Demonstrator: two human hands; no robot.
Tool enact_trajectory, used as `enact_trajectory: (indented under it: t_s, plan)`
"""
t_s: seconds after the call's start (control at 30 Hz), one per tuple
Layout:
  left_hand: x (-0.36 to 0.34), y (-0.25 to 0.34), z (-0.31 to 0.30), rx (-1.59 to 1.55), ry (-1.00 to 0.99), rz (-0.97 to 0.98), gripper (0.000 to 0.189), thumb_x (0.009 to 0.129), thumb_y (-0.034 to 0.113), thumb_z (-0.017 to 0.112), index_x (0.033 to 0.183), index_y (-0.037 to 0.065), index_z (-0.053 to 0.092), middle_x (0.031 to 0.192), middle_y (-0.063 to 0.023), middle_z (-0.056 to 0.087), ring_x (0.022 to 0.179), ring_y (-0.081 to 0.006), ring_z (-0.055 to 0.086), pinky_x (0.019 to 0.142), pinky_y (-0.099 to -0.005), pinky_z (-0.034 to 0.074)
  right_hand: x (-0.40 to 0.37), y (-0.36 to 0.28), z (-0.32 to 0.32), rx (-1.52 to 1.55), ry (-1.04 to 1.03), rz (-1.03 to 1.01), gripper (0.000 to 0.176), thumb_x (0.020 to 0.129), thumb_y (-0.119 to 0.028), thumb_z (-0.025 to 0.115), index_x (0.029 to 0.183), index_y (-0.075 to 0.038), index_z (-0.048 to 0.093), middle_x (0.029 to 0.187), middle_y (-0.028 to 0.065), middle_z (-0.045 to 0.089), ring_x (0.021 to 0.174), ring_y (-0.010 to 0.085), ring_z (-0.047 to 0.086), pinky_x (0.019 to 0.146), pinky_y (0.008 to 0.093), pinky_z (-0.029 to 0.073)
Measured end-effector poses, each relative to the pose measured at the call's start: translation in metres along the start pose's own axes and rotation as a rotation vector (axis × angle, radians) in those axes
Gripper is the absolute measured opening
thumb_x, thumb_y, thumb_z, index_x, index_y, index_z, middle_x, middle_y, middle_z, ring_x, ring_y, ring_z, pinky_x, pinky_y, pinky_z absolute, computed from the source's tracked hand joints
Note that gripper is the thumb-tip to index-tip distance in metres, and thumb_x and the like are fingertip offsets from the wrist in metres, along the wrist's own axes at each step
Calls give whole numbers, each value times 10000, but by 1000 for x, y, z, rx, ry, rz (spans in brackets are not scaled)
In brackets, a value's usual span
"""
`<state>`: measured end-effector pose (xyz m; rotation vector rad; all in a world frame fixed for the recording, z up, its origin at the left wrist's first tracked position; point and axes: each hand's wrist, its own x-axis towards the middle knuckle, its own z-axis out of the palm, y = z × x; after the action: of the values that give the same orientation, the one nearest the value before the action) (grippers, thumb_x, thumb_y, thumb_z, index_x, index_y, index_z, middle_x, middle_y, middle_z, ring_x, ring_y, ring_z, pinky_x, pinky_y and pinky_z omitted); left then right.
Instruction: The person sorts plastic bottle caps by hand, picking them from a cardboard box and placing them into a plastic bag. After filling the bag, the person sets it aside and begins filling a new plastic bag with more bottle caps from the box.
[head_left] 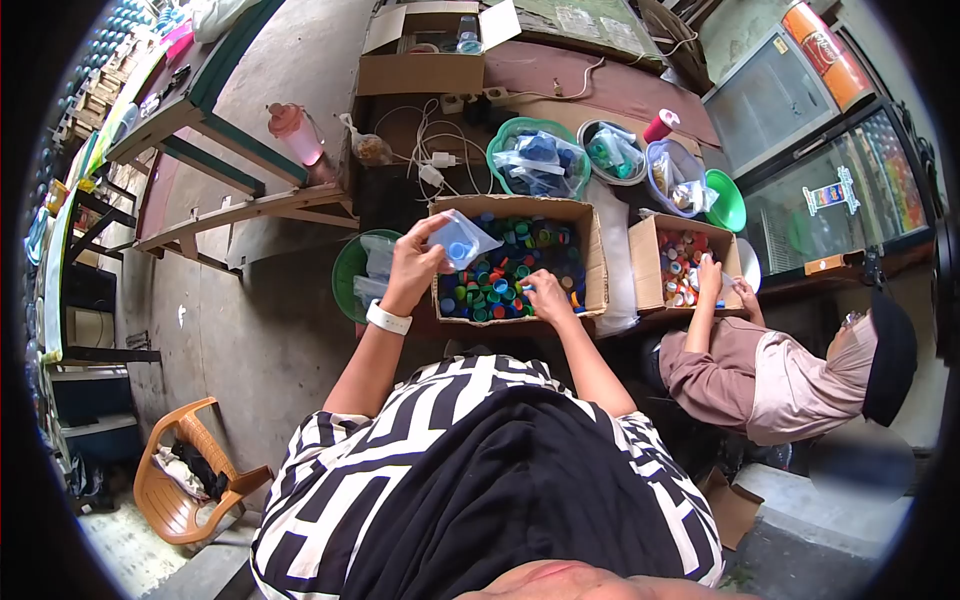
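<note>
My left hand (418, 262), with a white band on the wrist, pinches a clear plastic bag (466, 240) above the left side of a cardboard box (598, 262). A blue bottle cap shows inside the bag. Many bottle caps (500, 285) in green, blue, red and orange fill the box. At the front right part of that box, my right hand (546, 296) has its fingers closed together over the caps. Something small and bluish shows at its fingertips, too small to make out fully.
A co-worker (770, 380) on the right handles caps at a smaller cardboard box (645, 262). Behind stand a green basin (492, 150) of bagged blue caps and a purple basin (655, 155). A green tub (345, 275) with plastic bags sits left. White cables (425, 140) lie behind.
</note>
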<state>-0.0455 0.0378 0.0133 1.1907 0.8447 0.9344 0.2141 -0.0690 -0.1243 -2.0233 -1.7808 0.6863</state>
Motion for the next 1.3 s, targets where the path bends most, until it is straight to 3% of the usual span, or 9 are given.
enact_trajectory:
  t_s: [0.27,0.53,0.7,0.77,0.83,1.07,1.13,1.23,1.3]
  plan:
    - [-13,-8,-31,-86,250,-112,460,842,-42,498,1298,13,537,1085,-48,606,677,-44,563,621,-220,573,50,3,12,37,98,-24,227,773,-73,667,1000,-80,662,1062,148,561,1046,340,529,927,419,449]
    - [-29,-22,-44,-213,413,-204,474,884,-49,505,1353,16,473,1218,-83,561,704,-111,623,675,-277,589,126,3,20,-92,176,-168,233,788,-82,651,1012,-27,619,1061,170,548,1007,352,544,889,437,466]
    - [-30,-21,-40,-269,521,-223,462,888,-41,533,1343,22,478,1165,-79,594,703,-132,642,688,-284,595,198,25,90,400,-214,554,575,802,-438,684,1190,-27,574,1207,306,550,1125,422,551,911,483,467]
    - [-32,-27,-46,-340,529,-273,458,890,-38,537,1341,24,480,1161,-82,595,724,-141,654,684,-292,597,205,22,107,519,-187,626,734,766,-538,693,1262,-20,536,1267,293,530,1192,388,523,956,448,450]
    - [-35,-26,-46,-354,535,-267,463,899,-28,528,1355,-7,447,1179,-93,574,721,-137,646,694,-296,594,197,-3,97,271,189,573,642,762,-473,731,1140,30,601,1185,262,601,1132,361,576,931,420,464]
    - [-36,-21,-36,-334,498,-256,475,898,-36,513,1366,-3,435,1319,-99,502,748,-142,655,706,-288,596,176,-16,63,365,168,568,652,759,-471,735,1161,19,583,1170,249,612,1117,385,574,933,419,457]
    - [-33,-17,-30,-330,462,-241,481,898,-35,512,1371,0,431,1352,-103,480,763,-147,660,710,-287,596,156,-19,47,362,178,375,572,804,-400,702,1158,20,540,1123,225,608,1039,370,596,897,434,468]
    - [-23,-11,-20,-330,362,-256,483,888,-43,496,1367,2,443,1398,-99,442,794,-159,667,713,-285,597,105,-84,-20,632,276,-41,356,857,-264,670,1092,-25,551,983,107,553,874,189,601,795,326,492]
    - [-12,-3,-12,-169,248,-231,478,873,-51,473,1349,-5,467,1437,-93,400,808,-167,667,706,-281,599,83,-122,-50,746,306,-216,354,839,-229,678,1103,-35,544,1054,104,536,930,206,588,791,328,493]
